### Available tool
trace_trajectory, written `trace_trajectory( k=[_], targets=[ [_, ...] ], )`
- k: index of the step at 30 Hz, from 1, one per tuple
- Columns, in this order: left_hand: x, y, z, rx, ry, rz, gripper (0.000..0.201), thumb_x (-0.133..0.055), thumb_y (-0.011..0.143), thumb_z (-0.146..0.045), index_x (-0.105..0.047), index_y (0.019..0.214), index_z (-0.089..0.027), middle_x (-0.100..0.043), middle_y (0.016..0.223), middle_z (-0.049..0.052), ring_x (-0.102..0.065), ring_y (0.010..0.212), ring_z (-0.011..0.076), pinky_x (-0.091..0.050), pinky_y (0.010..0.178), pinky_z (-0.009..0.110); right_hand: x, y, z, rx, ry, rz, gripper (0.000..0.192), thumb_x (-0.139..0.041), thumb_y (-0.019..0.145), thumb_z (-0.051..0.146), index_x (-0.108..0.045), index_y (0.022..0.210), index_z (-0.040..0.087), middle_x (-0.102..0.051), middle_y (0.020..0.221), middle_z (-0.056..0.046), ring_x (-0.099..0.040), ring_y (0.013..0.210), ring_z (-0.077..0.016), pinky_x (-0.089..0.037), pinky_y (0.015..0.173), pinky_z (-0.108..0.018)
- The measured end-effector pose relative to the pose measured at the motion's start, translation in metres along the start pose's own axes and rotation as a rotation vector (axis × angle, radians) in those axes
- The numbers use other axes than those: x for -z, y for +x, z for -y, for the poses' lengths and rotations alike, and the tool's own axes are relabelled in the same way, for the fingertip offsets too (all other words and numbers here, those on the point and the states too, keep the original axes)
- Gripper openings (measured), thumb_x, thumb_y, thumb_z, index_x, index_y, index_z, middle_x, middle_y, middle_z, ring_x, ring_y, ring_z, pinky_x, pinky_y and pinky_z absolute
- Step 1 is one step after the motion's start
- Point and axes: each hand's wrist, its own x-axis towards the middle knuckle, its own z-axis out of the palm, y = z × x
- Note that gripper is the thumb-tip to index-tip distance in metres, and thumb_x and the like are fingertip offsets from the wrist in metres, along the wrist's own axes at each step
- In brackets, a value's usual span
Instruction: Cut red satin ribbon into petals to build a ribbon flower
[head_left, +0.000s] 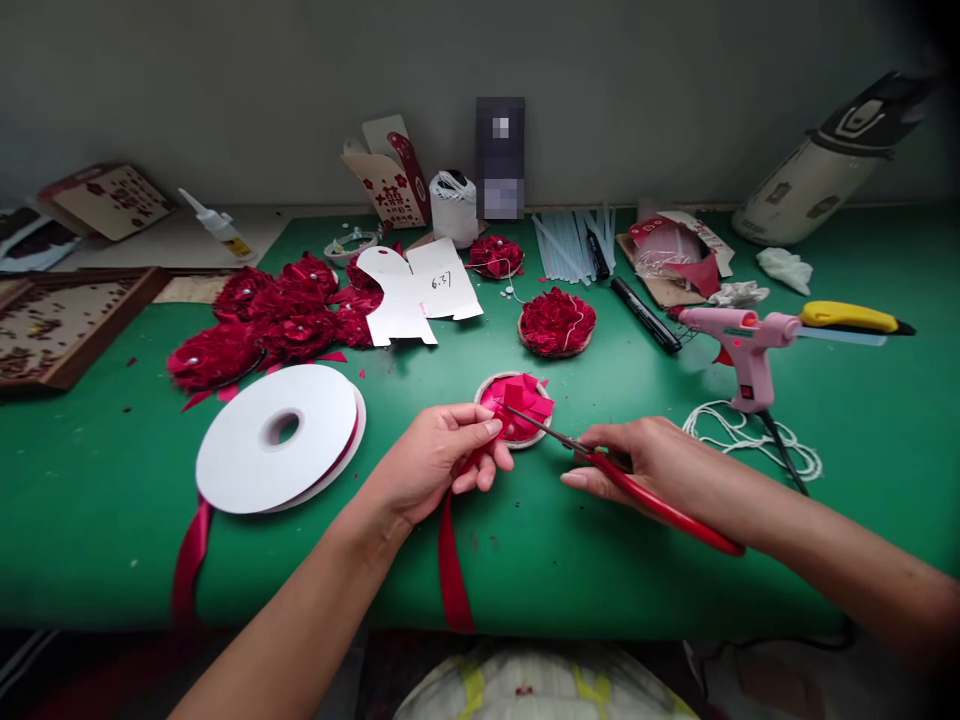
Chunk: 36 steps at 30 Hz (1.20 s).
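Observation:
My left hand [457, 445] pinches a red ribbon [454, 570], whose tail hangs down over the table's front edge. Red-handled scissors [645, 495] are in my right hand [637, 455], their blades pointing left toward the fingertips of my left hand. Beneath the blade tips lies a small round dish [552, 425] with cut pieces of red ribbon [529, 400] in it. To the left a large white ribbon spool [240, 445] lies flat, red ribbon running off it over the edge. Whether the blades touch the ribbon I cannot tell.
Red fabric flowers [292, 320] cluster at the left, behind the spool. One more flower [557, 322] sits beyond the dish. A pink glue gun [742, 350] stands at the right with its cord, near a yellow cutter [847, 317]. White cut card [420, 290] lies mid-table.

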Motion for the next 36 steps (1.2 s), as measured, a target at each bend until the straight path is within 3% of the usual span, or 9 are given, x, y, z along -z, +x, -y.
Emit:
trace_trajectory(
  k=[6, 9, 13, 17, 20, 23, 29, 33, 36],
  targets=[
    [0.005, -0.005, 0.000, -0.050, -0.057, -0.025, 0.011, -0.048, 0.084, -0.022, -0.053, 0.088, -0.015, -0.056, 0.052, -0.001, -0.038, 0.034, 0.0034, -0.016, 0.032, 0.014, 0.009, -0.004, 0.001, 0.011, 0.055, 0.086, 0.045, -0.047, 0.079, 0.061, -0.063, 0.099, 0.024, -0.060, 0.063, 0.000, -0.051, 0.052, -0.0149, -0.035, 0.048, -0.022],
    [0.007, -0.005, 0.000, -0.105, -0.102, -0.004, 0.014, -0.045, 0.082, -0.013, -0.054, 0.093, -0.014, -0.058, 0.061, 0.001, -0.041, 0.041, 0.0036, -0.024, 0.037, 0.014, 0.013, -0.010, 0.003, 0.016, 0.068, 0.110, 0.046, -0.047, 0.080, 0.059, -0.059, 0.108, 0.025, -0.058, 0.062, 0.001, -0.050, 0.052, -0.0144, -0.036, 0.048, -0.022],
    [0.005, -0.006, 0.000, -0.184, -0.146, 0.024, 0.022, -0.051, 0.081, -0.014, -0.052, 0.103, -0.015, -0.061, 0.077, 0.004, -0.051, 0.056, 0.0071, -0.035, 0.047, 0.017, 0.019, -0.022, 0.013, -0.012, 0.145, 0.099, 0.041, -0.050, 0.080, 0.055, -0.060, 0.104, 0.022, -0.053, 0.060, 0.002, -0.047, 0.051, -0.0130, -0.034, 0.045, -0.021],
    [0.000, -0.007, 0.002, -0.217, -0.088, 0.086, 0.040, -0.052, 0.083, -0.018, -0.043, 0.122, -0.018, -0.061, 0.080, 0.005, -0.054, 0.060, 0.0093, -0.036, 0.050, 0.019, 0.019, -0.027, 0.029, -0.059, 0.367, -0.049, 0.037, -0.053, 0.079, 0.049, -0.062, 0.096, 0.017, -0.055, 0.060, 0.000, -0.048, 0.049, -0.0118, -0.035, 0.042, -0.021],
    [-0.005, -0.007, 0.004, -0.221, -0.038, 0.170, 0.049, -0.053, 0.084, -0.020, -0.036, 0.129, -0.020, -0.062, 0.080, 0.006, -0.055, 0.056, 0.0097, -0.033, 0.046, 0.019, 0.009, -0.011, 0.038, 0.024, 0.505, -0.231, 0.037, -0.062, 0.073, 0.037, -0.059, 0.104, 0.017, -0.060, 0.062, 0.000, -0.050, 0.048, -0.0119, -0.036, 0.041, -0.021],
    [-0.008, -0.007, 0.007, -0.211, -0.013, 0.238, 0.054, -0.055, 0.082, -0.022, -0.034, 0.132, -0.022, -0.063, 0.079, 0.006, -0.055, 0.053, 0.0097, -0.030, 0.044, 0.018, -0.004, 0.013, 0.044, 0.110, 0.577, -0.327, 0.039, -0.064, 0.066, 0.020, -0.059, 0.105, 0.018, -0.063, 0.066, 0.000, -0.055, 0.055, -0.0137, -0.041, 0.046, -0.021],
    [-0.006, -0.008, 0.008, -0.134, 0.003, 0.197, 0.045, -0.058, 0.081, -0.027, -0.044, 0.123, -0.020, -0.065, 0.074, 0.005, -0.056, 0.052, 0.0094, -0.034, 0.046, 0.018, -0.011, 0.033, 0.048, 0.084, 0.585, -0.427, 0.035, -0.058, 0.063, 0.012, -0.059, 0.098, 0.019, -0.055, 0.057, 0.005, -0.047, 0.046, -0.0090, -0.036, 0.041, -0.019],
    [-0.002, -0.009, 0.006, -0.038, 0.052, 0.150, 0.021, -0.060, 0.079, -0.032, -0.057, 0.087, -0.013, -0.062, 0.063, 0.004, -0.050, 0.045, 0.0062, -0.024, 0.038, 0.015, -0.006, 0.036, 0.049, 0.068, 0.620, -0.496, 0.036, -0.059, 0.062, 0.011, -0.058, 0.098, 0.018, -0.052, 0.058, 0.006, -0.044, 0.043, -0.0076, -0.035, 0.040, -0.018],
    [0.001, -0.008, 0.006, -0.049, 0.049, 0.130, 0.021, -0.058, 0.080, -0.032, -0.054, 0.075, -0.012, -0.060, 0.061, 0.003, -0.046, 0.042, 0.0036, -0.018, 0.036, 0.015, -0.003, 0.034, 0.049, 0.042, 0.656, -0.466, 0.034, -0.061, 0.066, 0.017, -0.056, 0.100, 0.016, -0.054, 0.060, 0.004, -0.048, 0.046, -0.0093, -0.036, 0.040, -0.019]
  ],
)
